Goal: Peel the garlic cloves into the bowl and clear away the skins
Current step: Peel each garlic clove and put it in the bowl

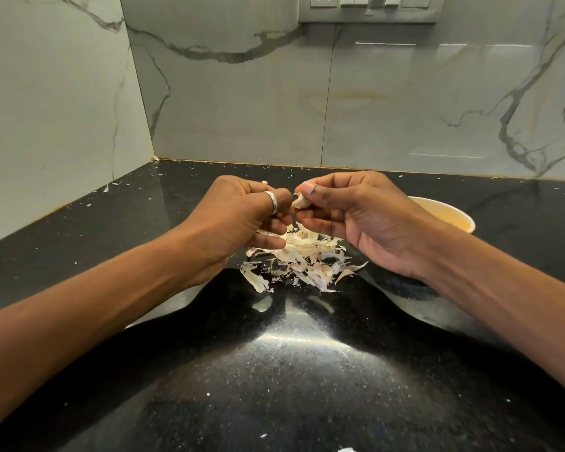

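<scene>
Head view puts our left hand (242, 216) first, a ring (272, 201) on one finger, its fingers curled in and its thumb tip pinching at the left end of the garlic clove (299, 202). The clove is in the air between the hands, above the dark worktop (307, 370). Directly beneath it lies the heap of skins (302, 256), loose and papery, with stray flakes scattered well beyond. Our right hand (366, 220) grips the clove's other end between thumb and curled fingers. Further right, partly hidden behind that wrist, stands the bowl (450, 213); we cannot see what is in it. We judge we are mid-peel on this clove. To do it well we should hold the right-hand grip steady, let the left thumbnail catch the skin at the tip and draw it off in long strips, working over the heap so the pieces fall together. Only a bare clove, no skin clinging, should go right to the bowl; sweeping up waits.
</scene>
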`<state>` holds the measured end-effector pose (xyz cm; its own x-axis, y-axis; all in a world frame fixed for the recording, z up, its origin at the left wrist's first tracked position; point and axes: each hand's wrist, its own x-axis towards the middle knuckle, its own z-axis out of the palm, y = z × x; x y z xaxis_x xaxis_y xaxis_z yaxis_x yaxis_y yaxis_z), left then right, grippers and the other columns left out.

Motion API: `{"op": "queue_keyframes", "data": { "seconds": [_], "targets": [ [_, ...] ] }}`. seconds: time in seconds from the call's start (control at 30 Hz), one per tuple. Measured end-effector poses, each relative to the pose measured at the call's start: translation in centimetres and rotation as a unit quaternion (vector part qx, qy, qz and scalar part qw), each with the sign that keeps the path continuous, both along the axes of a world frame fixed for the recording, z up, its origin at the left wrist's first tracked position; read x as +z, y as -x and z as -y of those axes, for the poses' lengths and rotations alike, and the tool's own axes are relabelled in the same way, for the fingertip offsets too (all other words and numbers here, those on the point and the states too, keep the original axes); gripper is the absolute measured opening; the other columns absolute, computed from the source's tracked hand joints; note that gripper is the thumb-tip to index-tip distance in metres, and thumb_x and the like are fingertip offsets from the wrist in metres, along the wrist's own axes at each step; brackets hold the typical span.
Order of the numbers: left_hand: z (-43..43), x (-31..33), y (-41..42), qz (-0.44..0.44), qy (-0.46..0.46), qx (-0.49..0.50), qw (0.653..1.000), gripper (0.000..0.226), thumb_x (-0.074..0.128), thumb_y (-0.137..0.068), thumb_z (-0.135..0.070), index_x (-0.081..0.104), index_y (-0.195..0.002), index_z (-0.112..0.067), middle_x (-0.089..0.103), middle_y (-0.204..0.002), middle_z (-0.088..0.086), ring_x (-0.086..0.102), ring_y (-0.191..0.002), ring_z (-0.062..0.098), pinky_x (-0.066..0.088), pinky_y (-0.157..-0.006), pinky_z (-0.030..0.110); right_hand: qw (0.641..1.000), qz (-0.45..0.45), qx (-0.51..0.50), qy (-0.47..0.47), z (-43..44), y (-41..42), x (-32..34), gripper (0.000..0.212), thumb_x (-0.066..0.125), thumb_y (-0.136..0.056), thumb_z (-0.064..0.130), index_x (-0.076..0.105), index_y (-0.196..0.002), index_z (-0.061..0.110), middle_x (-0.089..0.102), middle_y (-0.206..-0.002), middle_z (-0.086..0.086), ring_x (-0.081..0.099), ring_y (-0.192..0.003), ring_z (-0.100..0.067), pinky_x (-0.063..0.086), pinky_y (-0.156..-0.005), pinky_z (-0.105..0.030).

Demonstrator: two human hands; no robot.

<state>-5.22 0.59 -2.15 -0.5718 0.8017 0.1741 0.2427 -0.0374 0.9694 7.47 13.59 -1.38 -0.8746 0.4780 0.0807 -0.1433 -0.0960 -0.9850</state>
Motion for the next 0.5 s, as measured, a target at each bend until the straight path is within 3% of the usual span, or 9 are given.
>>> {"op": "queue_keyframes", "data": {
  "seconds": [0.2, 0.5],
  "targets": [
    [0.02, 0.04, 0.11, -0.006, 0.000, -0.005, 1.000, 0.017, 0.063, -0.094, -0.009, 0.073, -0.082, -0.002, 0.066, -0.066, 0.002, 0.059, -0.059, 0.008, 0.053, -0.053, 0.021, 1.000, -0.009, -0.005, -0.006, -0.12, 0.18, -0.18, 0.024, 0.066, -0.094, 0.004, 0.066, -0.110, -0.014, 0.072, -0.088, -0.017, 0.072, -0.075, -0.018, 0.061, -0.068, -0.023],
    [-0.09, -0.15, 0.26, -0.032, 0.001, 0.002, 0.999, 0.016, 0.063, -0.094, -0.006, 0.074, -0.082, -0.003, 0.067, -0.070, 0.005, 0.060, -0.061, 0.009, 0.054, -0.053, 0.022, 1.000, -0.013, -0.002, 0.020, -0.27, 0.24, -0.24, 0.018, 0.063, -0.095, 0.005, 0.069, -0.101, -0.011, 0.073, -0.089, -0.017, 0.072, -0.081, -0.020, 0.062, -0.073, -0.023]
  ]
}}
